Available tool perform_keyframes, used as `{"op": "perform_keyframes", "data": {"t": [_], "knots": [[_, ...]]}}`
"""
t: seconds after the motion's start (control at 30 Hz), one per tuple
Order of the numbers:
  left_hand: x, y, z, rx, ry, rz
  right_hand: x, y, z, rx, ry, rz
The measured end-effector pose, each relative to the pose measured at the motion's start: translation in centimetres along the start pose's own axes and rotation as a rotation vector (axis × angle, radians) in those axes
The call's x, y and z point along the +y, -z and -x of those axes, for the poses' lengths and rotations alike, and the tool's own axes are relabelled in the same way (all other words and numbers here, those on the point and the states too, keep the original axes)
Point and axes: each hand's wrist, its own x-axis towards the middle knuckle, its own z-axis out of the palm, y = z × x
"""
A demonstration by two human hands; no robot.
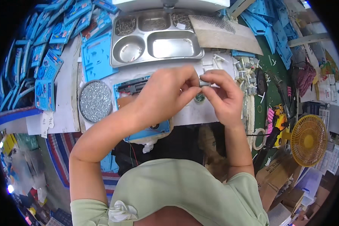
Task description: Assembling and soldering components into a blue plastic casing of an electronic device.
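Note:
My two hands meet above the white work surface, right of centre. My right hand [226, 92] pinches a small grey cylindrical part [204, 83] between thumb and fingertips. From the other side, my left hand [173, 84] closes its thumb and fingers at the same part's end; anything finer between those fingertips is hidden. Just below the fingertips a small round green item [199, 98] shows on the surface. Under my left forearm lies a blue plastic housing [154, 130] with a black piece [132, 86] across its top, partly covered by the arm.
A round dish of small metal screws [95, 101] stands left of the housing. Behind it is a steel compartment tray [158, 60] holding small hardware. Blue panels [49, 71] pile up at left. Several small grey cylinders [248, 73] lie at right, near a yellow fan [309, 140].

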Motion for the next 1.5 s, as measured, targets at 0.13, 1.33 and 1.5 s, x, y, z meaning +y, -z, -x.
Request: {"op": "perform_keyframes", "data": {"t": [0.13,1.33,1.5], "knots": [[0.0,-0.9,-0.7,0.047,-0.199,-0.204,0.8,0.2,0.9,0.089,-0.120,-0.214],[-13.4,0.4,-21.3,0.527,0.398,0.287,3.9,5.2,4.9,0.208,-0.364,-0.244],[-14.0,0.5,-18.8,0.437,0.262,0.352,4.0,4.5,4.8,0.013,-0.436,0.028]]}}
